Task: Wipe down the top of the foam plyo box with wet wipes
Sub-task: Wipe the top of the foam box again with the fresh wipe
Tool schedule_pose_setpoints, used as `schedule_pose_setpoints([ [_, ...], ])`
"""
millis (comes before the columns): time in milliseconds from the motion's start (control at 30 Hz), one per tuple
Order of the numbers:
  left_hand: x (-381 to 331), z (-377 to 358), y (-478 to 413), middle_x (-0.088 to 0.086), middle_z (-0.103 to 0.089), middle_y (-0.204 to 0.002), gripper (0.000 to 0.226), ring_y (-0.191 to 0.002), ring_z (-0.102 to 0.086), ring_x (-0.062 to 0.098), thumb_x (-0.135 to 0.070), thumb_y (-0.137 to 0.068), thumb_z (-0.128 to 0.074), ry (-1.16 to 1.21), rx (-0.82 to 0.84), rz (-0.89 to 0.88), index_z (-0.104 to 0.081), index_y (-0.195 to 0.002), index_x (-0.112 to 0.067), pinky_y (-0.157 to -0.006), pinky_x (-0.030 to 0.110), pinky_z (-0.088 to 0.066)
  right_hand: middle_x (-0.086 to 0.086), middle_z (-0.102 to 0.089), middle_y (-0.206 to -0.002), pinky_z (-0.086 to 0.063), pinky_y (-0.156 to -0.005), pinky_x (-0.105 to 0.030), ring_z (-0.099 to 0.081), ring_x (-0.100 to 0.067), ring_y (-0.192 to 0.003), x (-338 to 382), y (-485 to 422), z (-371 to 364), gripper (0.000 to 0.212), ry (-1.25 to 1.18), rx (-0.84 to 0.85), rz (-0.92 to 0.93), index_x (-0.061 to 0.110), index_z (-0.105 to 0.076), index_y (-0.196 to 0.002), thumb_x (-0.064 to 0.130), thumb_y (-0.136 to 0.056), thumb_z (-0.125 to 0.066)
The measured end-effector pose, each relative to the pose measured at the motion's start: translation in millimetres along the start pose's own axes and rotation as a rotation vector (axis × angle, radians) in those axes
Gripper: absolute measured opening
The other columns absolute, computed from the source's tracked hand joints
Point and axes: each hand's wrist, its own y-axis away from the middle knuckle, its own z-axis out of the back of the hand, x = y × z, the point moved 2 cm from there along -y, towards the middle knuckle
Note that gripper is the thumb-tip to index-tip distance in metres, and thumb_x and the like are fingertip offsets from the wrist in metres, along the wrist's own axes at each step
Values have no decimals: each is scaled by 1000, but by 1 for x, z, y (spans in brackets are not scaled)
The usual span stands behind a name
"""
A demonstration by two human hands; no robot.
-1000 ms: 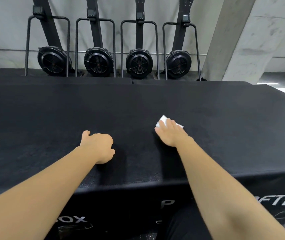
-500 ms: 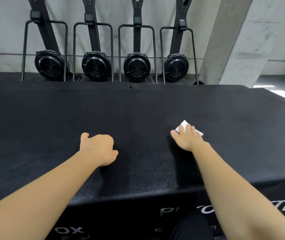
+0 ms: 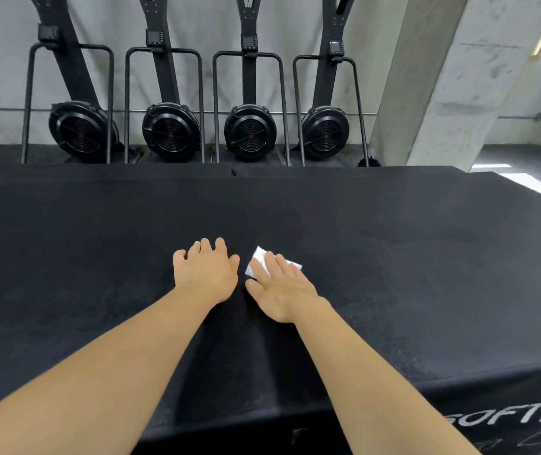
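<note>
Foam plyo box [image 3: 394,257] is seen from its near edge, and the middle of the view is filled by its black, textured top. A white wet wipe [image 3: 257,259] is pressed flat against that top, slightly right of centre and closer to the front edge than to the back. Most of the wipe is covered by the right hand [image 3: 282,290], which is laid on it palm down with the fingers stretched out straight. No finger is curled round the wipe, and only its far-left corner and a narrow strip on its right side are left showing. The left hand [image 3: 206,270] is set palm down on the bare top just beside the right one, the two thumbs near but apart. Its fingers are spread and relaxed, and nothing is held in it. Both forearms are stretched forward over the front edge of the box.

White lettering [image 3: 509,425] is printed on the front face at the lower right; it is cut off by the frame, and only "SOFTB" can be read. Beyond the far edge, four black fan-wheel machines [image 3: 249,133] are lined up against a grey wall, each with an upright mast and a tubular frame. A concrete pillar [image 3: 426,93] is seen to their right.
</note>
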Motion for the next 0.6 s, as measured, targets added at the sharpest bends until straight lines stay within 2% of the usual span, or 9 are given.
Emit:
schedule_pose_setpoints([
  [100, -5, -8, -12, 1, -47, -128, 53, -126, -42, 20, -47, -101, -16, -16, 30, -1, -32, -144, -19, -108, 41, -25, -4, -7, -163, -10, -121, -40, -5, -23, -149, -26, -7, 11, 54, -16, -58, -38, 22, -17, -154, 45, -105, -19],
  [167, -11, -13, -17, 0, -46, -125, 52, -123, -43, 20, -47, -101, -14, -22, 55, -3, -35, -140, -19, -108, 42, -23, -3, -6, -163, -9, -120, -39, -4, -22, -149, -51, -10, 20, 53, -35, -61, -102, 24, -17, -154, 44, -105, -19],
  [300, -20, -21, -25, 0, -45, -122, 50, -122, -41, 21, -46, -101, -12, -36, 31, 13, -40, -132, -19, -110, 44, -20, -6, -23, -151, -22, -115, -42, -21, -24, -137, -102, -14, 33, 48, -5, -80, -223, 20, -27, -146, 40, -104, -20],
  [467, -17, -34, -24, 3, -36, -146, 56, -138, -30, 23, -47, -100, -7, -117, -52, 8, -30, -145, -22, -113, 48, -14, -7, -19, -156, -19, -117, -42, -19, -26, -140, -138, -18, 42, 50, 2, -94, -337, 18, -25, -148, 40, -103, -20],
  [600, -18, -40, -25, 6, -23, -156, 59, -144, -19, 25, -47, -100, -4, -139, -42, 2, -16, -152, -20, -115, 51, -7, -9, -4, -163, -6, -122, -40, -2, -26, -150, -128, -21, 38, 59, -51, -92, -395, 18, -16, -155, 46, -103, -19],
])
